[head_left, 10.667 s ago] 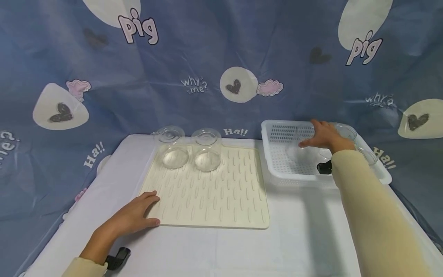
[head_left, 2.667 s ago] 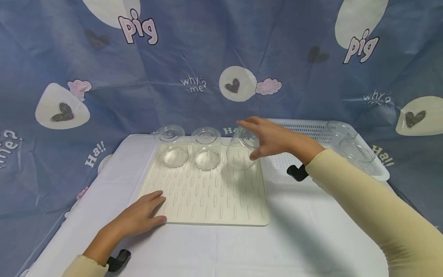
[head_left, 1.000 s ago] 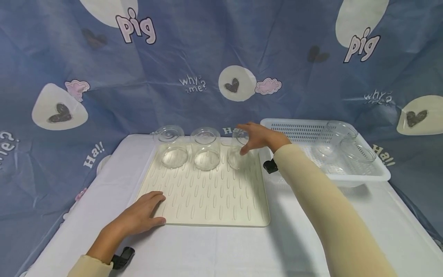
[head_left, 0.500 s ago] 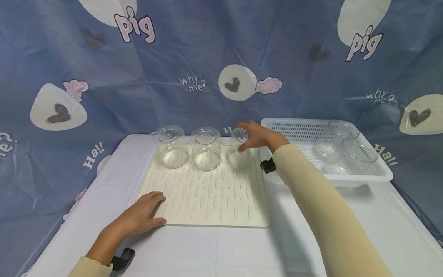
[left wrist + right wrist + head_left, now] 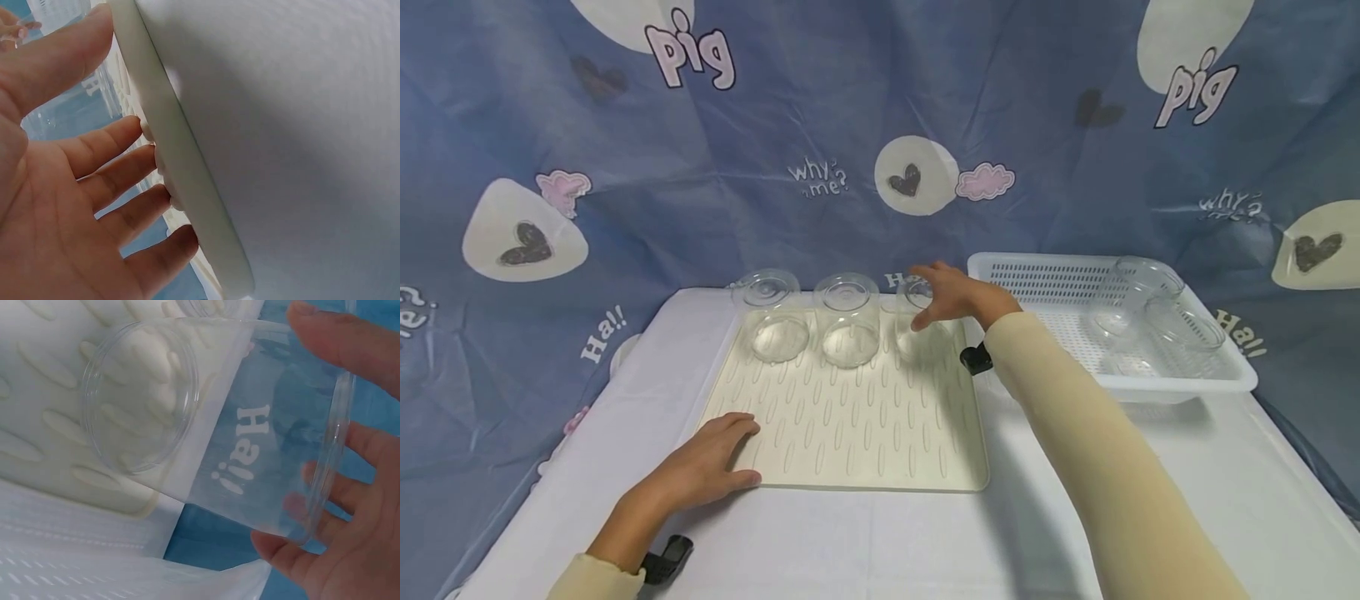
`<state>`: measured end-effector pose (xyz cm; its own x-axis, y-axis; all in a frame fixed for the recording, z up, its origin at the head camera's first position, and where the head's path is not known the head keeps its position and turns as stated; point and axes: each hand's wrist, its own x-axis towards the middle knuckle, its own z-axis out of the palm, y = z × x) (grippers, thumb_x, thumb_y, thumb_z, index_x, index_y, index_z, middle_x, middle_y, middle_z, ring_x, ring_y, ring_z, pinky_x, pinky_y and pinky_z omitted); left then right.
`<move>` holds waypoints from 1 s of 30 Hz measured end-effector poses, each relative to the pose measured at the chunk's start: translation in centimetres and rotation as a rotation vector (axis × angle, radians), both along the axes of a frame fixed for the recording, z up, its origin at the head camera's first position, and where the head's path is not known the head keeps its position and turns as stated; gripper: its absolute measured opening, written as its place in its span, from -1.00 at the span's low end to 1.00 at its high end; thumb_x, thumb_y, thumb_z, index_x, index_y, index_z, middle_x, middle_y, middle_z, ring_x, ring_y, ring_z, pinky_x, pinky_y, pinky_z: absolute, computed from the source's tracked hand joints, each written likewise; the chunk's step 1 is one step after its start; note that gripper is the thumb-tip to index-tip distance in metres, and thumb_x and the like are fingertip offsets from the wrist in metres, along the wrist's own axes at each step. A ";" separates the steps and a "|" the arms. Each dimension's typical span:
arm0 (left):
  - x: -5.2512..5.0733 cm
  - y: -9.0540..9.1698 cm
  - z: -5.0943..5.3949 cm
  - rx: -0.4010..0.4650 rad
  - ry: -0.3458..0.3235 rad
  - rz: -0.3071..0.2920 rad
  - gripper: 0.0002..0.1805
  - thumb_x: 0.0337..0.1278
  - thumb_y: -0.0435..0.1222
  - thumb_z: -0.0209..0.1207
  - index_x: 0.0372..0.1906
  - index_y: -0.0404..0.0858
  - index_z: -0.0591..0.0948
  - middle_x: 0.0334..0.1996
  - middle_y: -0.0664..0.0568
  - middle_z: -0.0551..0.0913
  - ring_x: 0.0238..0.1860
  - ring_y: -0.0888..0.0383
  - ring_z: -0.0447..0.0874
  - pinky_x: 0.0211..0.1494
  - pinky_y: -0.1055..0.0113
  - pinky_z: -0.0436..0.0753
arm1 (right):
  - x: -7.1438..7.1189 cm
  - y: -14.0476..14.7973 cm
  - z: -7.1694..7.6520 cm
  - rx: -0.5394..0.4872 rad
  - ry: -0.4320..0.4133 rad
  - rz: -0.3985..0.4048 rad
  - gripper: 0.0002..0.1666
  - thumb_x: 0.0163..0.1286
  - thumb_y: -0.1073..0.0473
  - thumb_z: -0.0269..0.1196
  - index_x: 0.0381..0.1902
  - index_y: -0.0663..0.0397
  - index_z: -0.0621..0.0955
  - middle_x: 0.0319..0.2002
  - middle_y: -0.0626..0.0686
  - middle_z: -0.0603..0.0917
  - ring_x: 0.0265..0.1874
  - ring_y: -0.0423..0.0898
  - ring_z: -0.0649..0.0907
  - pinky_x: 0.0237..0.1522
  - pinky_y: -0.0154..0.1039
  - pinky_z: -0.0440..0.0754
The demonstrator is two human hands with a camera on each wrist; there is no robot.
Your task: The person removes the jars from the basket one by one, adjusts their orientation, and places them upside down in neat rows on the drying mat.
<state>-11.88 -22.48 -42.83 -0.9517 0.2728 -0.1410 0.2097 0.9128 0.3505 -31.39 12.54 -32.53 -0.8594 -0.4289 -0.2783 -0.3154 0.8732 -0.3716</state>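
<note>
A clear cup (image 5: 913, 321) stands upside down at the back right of a cream ridged mat (image 5: 857, 433). My right hand (image 5: 953, 296) holds it by its upturned base, with thumb and fingers on either side; in the right wrist view the cup's rim (image 5: 140, 397) lies against the mat. Two more clear cups, a middle cup (image 5: 847, 321) and a left cup (image 5: 775, 317), stand inverted in the same row. At the mat's near left corner rests my left hand (image 5: 700, 467), fingers spread and touching the mat's edge (image 5: 181, 156), holding nothing.
A white perforated basket (image 5: 1037, 275) stands right of the mat, with two clear cups inside, a rear cup (image 5: 1131, 292) and a front cup (image 5: 1180, 329). A white cloth (image 5: 865, 542) covers the table. Behind hangs a blue printed curtain (image 5: 820, 108).
My right hand has brought a cup leftward from the basket and lowered it, inverted, onto the mat. During the last second both hands have hardly moved. The left hand stays at the mat's corner.
</note>
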 end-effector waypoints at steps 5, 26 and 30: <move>0.4 -0.2 -0.2 0.013 0.003 0.003 -0.22 -0.02 -0.08 0.45 0.27 -0.39 0.47 0.35 -0.32 0.39 0.39 -0.36 0.31 0.39 -0.23 0.40 | 0.2 -0.3 -0.1 -0.004 -0.005 0.000 0.16 0.21 -0.06 0.42 0.60 -0.19 0.02 0.61 0.20 -0.11 0.59 0.26 -0.05 0.48 0.36 0.17; 1.0 -1.2 -0.3 0.022 0.029 -0.042 -0.26 0.12 -0.01 0.33 0.34 -0.29 0.46 0.43 -0.24 0.37 0.45 -0.41 0.21 0.37 -0.47 0.24 | 0.0 -0.1 -0.4 0.007 0.041 0.009 0.14 0.23 -0.08 0.40 0.60 -0.20 0.01 0.60 0.19 -0.08 0.59 0.28 -0.05 0.47 0.37 0.19; 1.1 -1.2 -0.3 0.036 0.033 -0.041 -0.26 0.10 -0.03 0.35 0.33 -0.31 0.46 0.43 -0.29 0.34 0.44 -0.43 0.22 0.34 -0.46 0.26 | 0.0 -0.1 -0.3 0.004 0.098 0.012 0.17 0.19 -0.16 0.42 0.60 -0.17 0.03 0.60 0.20 -0.03 0.58 0.29 -0.05 0.49 0.42 0.07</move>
<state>-10.82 -23.66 -43.13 -0.9436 0.3160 -0.0987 0.2588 0.8901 0.3753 -31.34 12.46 -32.83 -0.8773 -0.4387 -0.1945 -0.3609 0.8703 -0.3350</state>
